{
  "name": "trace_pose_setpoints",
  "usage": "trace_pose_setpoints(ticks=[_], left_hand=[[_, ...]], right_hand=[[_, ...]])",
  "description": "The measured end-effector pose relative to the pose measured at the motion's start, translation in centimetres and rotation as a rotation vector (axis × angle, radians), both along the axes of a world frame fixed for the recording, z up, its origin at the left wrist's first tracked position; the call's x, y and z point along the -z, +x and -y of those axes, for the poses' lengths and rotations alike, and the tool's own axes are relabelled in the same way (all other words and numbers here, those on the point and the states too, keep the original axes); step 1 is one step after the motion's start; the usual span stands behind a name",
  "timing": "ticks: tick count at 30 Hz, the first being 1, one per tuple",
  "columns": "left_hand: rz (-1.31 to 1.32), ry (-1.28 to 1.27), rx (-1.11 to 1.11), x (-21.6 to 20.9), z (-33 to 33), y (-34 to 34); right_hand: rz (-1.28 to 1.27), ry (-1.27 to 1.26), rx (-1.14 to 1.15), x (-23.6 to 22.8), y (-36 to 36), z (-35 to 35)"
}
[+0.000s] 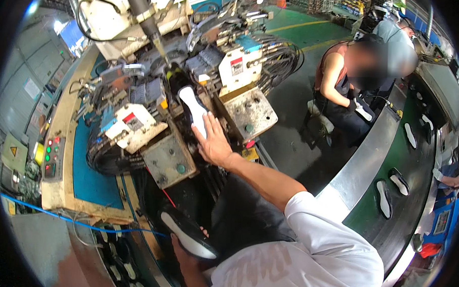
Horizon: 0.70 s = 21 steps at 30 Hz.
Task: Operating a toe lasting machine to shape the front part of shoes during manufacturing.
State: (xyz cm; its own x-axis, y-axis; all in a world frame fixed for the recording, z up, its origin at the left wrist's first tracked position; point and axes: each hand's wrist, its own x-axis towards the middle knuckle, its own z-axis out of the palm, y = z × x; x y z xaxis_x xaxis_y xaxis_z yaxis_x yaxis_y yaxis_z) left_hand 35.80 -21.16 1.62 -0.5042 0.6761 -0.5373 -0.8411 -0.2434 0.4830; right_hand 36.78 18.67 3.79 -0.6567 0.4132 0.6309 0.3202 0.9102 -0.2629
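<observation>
A black shoe (190, 100) lies sole up in the middle of the machine, its toe end under the machine's dark central head. My right hand (216, 145) is on its near end, thumb on one side of the white sole and fairly straight fingers on the other. Low in the view, my left hand (185, 256) grips a second black shoe (188, 236) with its white sole turned up. The fingertips of that hand show at the shoe's far side; the shoe hides the rest of its fingers.
Metal blocks (251, 111) flank the machine's centre, with hoses around them. A control panel (52, 157) is at left. Below it, a rack (117, 256) holds several shoes. On the right, a green conveyor (360, 234) carries shoes; beyond it a seated co-worker (338, 81) handles a shoe.
</observation>
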Motion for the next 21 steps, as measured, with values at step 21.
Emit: trace_pose_setpoints(ticks=[21], left_hand=[[0.094,-0.097,0.312,4.8,-11.0,-5.0]], right_hand=[[0.054,0.012,0.088,-4.0,-15.0,-9.9]])
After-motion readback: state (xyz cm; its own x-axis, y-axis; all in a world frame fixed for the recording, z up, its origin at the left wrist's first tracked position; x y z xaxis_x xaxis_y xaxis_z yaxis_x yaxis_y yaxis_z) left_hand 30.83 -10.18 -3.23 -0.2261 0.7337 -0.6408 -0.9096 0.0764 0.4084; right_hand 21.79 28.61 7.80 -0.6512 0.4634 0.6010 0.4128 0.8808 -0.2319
